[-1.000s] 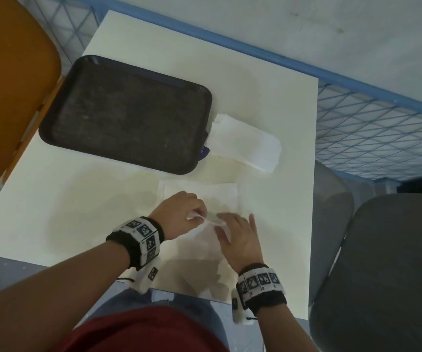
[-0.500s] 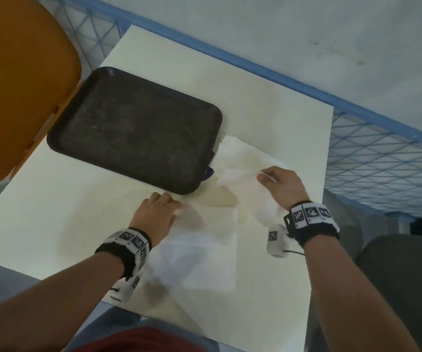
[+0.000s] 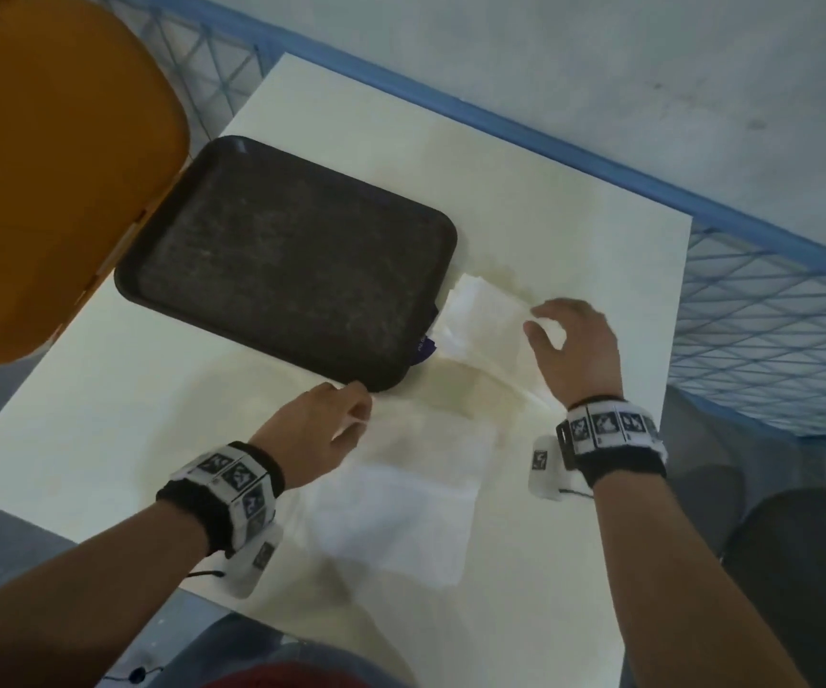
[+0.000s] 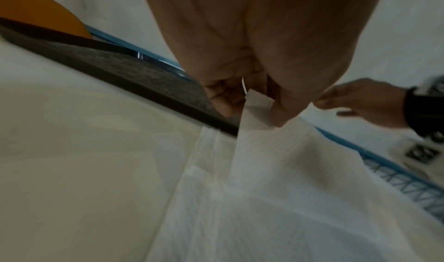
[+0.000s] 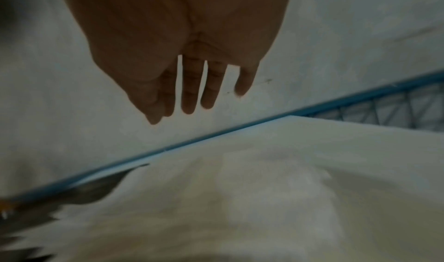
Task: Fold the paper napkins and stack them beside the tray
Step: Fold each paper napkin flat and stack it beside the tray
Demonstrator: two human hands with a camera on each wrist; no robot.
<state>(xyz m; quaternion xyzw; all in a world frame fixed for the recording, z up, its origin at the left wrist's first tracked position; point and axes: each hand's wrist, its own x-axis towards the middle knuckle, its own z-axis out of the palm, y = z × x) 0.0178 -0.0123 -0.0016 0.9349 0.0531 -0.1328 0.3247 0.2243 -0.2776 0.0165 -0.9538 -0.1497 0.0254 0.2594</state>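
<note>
While the left hand (image 4: 242, 87) pinches the top napkin's (image 3: 401, 494) far-left corner, just off the tray's (image 3: 282, 270) five o'clock corner, the right hand (image 3: 575, 350) hovers open-fingered over the folded stack (image 3: 485, 325) at the tray's three o'clock. Peel one sheet slowly; align edges before creasing.

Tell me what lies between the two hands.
In the head view, only bare table lies between the left hand and right hand.
</note>
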